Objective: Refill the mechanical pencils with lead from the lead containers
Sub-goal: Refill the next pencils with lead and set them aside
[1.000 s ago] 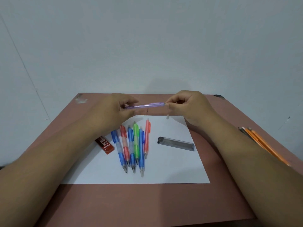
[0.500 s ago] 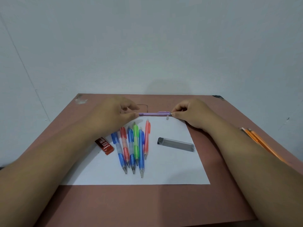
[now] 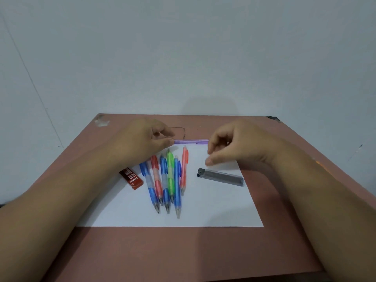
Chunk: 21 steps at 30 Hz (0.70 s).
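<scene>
Plain pale grey-white wall (image 3: 183, 53) behind, matte, evenly lit, soft shadow patch just above the far desk edge. Thin diagonal seam line (image 3: 30, 78) running down the wall at left. Reddish-brown desk (image 3: 183, 251), flat top, pushed against the wall. Chipped pale patch (image 3: 101, 121) at far left corner, dark scuffed corner (image 3: 273, 119) at far right. Thin dark curved mark (image 3: 181, 131) on the top near the far edge. Small dark speck (image 3: 360, 146) on the wall at right. Diffuse light, faint shadows only.
</scene>
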Each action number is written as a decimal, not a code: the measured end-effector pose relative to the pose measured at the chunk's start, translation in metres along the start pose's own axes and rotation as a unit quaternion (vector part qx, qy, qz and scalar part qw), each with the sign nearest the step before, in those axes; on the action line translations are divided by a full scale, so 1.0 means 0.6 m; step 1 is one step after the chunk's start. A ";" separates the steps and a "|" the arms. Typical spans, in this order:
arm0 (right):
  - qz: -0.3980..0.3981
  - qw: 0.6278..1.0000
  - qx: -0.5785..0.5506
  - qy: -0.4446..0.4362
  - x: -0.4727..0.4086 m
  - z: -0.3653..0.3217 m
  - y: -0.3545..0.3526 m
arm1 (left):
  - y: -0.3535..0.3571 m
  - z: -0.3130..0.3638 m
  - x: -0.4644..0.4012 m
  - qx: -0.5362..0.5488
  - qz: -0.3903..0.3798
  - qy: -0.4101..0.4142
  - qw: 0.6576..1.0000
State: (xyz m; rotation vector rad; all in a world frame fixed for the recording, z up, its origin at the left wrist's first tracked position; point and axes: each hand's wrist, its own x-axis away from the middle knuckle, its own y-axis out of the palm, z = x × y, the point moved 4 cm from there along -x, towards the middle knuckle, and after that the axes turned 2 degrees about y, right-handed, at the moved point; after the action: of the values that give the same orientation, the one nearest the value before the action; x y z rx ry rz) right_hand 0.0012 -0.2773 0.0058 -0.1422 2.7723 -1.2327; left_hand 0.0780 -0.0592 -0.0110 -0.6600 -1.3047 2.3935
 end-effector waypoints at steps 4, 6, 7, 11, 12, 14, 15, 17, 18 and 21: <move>-0.124 0.990 0.058 0.037 0.003 -0.004 0.021 | -0.001 0.006 0.001 0.002 0.005 0.004 1.000; -0.129 0.989 0.069 0.038 0.004 -0.004 0.021 | -0.002 0.009 0.003 0.002 0.005 0.006 1.000; -0.128 0.989 0.069 0.037 0.005 -0.004 0.020 | -0.002 0.010 0.005 0.004 0.004 0.005 1.000; -0.100 0.994 0.036 0.023 0.004 -0.008 0.017 | -0.006 0.019 0.012 0.045 0.006 0.016 0.999; -0.077 0.997 0.020 0.014 0.003 -0.010 0.016 | -0.007 0.022 0.015 0.065 0.005 0.022 0.998; -0.017 1.000 -0.012 -0.006 -0.001 -0.011 0.009 | -0.011 0.030 0.022 0.104 -0.002 0.040 0.994; 0.010 1.000 -0.026 -0.013 -0.002 -0.011 0.007 | -0.012 0.034 0.025 0.122 -0.004 0.052 0.991; 0.046 0.997 -0.050 -0.023 -0.004 -0.011 0.005 | -0.013 0.043 0.030 0.151 0.001 0.074 0.986; 0.057 0.996 -0.060 -0.026 -0.005 -0.011 0.004 | -0.013 0.046 0.031 0.158 0.006 0.080 0.984; 0.067 0.993 -0.086 -0.038 -0.008 -0.013 0.008 | -0.008 0.052 0.029 0.161 0.015 0.082 0.984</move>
State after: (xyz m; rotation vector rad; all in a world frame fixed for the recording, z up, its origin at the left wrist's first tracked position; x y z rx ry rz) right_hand 0.0048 -0.2680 0.0078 -0.0136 2.7683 -0.9370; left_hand 0.0466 -0.0698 0.0034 -0.7632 -0.8229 2.4383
